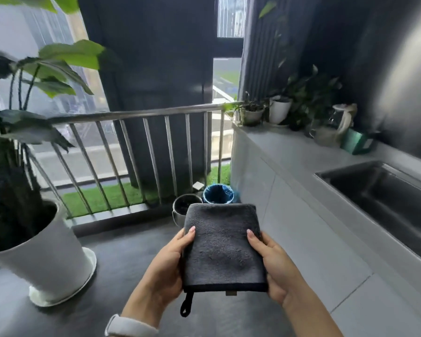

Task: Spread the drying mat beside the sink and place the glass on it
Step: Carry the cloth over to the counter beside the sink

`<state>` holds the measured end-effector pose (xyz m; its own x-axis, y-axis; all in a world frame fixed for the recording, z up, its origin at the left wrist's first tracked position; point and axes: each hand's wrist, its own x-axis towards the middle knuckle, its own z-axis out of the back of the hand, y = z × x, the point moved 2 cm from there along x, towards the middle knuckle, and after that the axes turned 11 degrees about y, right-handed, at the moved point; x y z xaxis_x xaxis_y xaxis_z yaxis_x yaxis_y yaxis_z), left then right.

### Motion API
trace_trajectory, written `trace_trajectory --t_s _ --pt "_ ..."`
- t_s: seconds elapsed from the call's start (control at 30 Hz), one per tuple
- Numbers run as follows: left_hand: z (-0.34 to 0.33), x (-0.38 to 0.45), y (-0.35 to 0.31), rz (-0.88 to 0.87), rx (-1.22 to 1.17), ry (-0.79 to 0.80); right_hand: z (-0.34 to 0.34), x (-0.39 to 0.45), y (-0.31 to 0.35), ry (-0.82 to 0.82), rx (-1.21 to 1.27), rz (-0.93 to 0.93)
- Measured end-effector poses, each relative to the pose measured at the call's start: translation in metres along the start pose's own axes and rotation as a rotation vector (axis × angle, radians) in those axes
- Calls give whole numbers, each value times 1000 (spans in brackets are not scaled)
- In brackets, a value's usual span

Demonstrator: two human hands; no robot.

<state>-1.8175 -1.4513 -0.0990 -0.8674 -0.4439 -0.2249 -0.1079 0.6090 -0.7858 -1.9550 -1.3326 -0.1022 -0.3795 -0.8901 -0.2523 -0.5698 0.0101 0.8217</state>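
A dark grey drying mat point(223, 249), folded into a small rectangle with a black hanging loop at its near edge, is held level in front of me over the floor. My left hand point(165, 266) grips its left edge, thumb on top. My right hand point(275, 263) grips its right edge the same way. The sink point(384, 198), a dark steel basin, is set into the grey counter point(309, 166) at the right. A clear glass vessel point(336, 122) stands at the back of the counter, blurred.
Potted plants point(280, 108) and a green box point(357, 142) line the back of the counter. A large white plant pot point(46, 259) stands on the floor at left. A small dark pot point(184, 207) and a blue-lined bin point(218, 193) sit by the metal railing point(141, 113).
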Motion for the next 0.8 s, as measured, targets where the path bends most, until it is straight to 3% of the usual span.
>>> trace_trajectory --t_s 0.43,0.8 --pt "42 344 -142 159 63 195 50 287 132 -261 26 164" --pt "6 609 -146 315 261 358 180 443 214 -591 104 286"
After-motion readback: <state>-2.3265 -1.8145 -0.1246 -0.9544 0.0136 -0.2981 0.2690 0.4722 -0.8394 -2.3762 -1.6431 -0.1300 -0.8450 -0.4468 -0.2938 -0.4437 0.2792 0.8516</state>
